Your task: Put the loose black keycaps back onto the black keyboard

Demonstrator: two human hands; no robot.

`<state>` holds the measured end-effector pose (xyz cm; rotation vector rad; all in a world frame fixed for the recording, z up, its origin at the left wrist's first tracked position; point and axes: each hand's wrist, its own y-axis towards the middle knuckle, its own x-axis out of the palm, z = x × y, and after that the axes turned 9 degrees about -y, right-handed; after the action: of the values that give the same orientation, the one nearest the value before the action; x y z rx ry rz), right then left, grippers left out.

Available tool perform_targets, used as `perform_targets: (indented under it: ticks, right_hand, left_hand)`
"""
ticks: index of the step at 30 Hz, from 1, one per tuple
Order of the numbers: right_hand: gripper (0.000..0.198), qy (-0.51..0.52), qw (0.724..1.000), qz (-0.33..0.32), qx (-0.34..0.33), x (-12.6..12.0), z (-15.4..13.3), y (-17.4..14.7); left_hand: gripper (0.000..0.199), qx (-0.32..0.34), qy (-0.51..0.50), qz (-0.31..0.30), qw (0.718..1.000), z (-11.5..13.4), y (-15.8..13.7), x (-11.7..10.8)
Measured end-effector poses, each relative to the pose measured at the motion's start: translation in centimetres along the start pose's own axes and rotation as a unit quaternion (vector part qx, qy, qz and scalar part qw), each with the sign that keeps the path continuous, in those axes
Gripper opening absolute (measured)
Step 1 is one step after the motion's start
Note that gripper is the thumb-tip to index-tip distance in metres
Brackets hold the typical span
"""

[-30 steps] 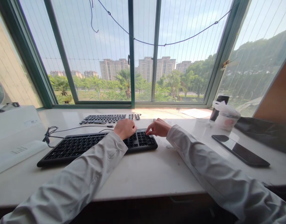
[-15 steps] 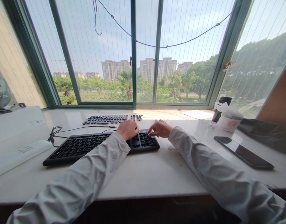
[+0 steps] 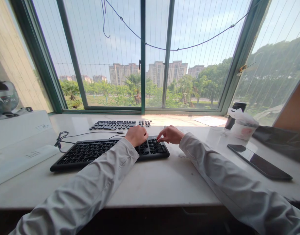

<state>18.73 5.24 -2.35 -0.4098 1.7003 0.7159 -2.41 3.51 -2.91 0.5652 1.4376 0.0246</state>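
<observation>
A black keyboard (image 3: 91, 150) lies at a slant on the pale tabletop, its bare-looking key area facing up. My left hand (image 3: 137, 135) rests curled over its right part, knuckles up; the fingertips are hidden beneath the hand. At the far side of the number pad my right hand (image 3: 171, 135) reaches in from the right, thumb and forefinger drawn together in a pinch on the keys. Anything between those fingertips is too small to make out. Behind the keyboard, loose black keycaps (image 3: 115, 125) are laid out in keyboard-like rows.
A coiled cable (image 3: 61, 141) lies left of the keyboard, near a white box (image 3: 22, 127). On the right are a phone (image 3: 259, 161), a plastic-wrapped cup (image 3: 244, 127), a dark bottle (image 3: 234, 112) and a sheet of paper (image 3: 210, 121). A window (image 3: 143, 81) closes off the back.
The whole view has shifted slightly, so things appear a little further right. Both hands keep nearly the same place and pose on the keyboard.
</observation>
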Motion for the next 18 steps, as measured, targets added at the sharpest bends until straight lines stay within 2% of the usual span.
perform_targets:
  ticks: [5, 15, 18]
  right_hand:
    - [0.028, 0.004, 1.000, -0.017, -0.002, 0.0, 0.0, -0.1]
    - [0.020, -0.102, 0.994, 0.010, -0.026, -0.3, -1.1, -0.1]
    - [0.018, -0.126, 0.991, 0.000, -0.054, -0.4, -1.0, -0.1]
  left_hand:
    - [0.040, -0.002, -0.005, -0.005, 1.000, 0.0, 0.0, 0.0]
    - [0.040, 0.009, -0.006, 0.010, 1.000, 0.1, 0.0, 0.1]
    - [0.038, 0.031, -0.013, 0.019, 0.999, 0.1, -0.1, -0.1]
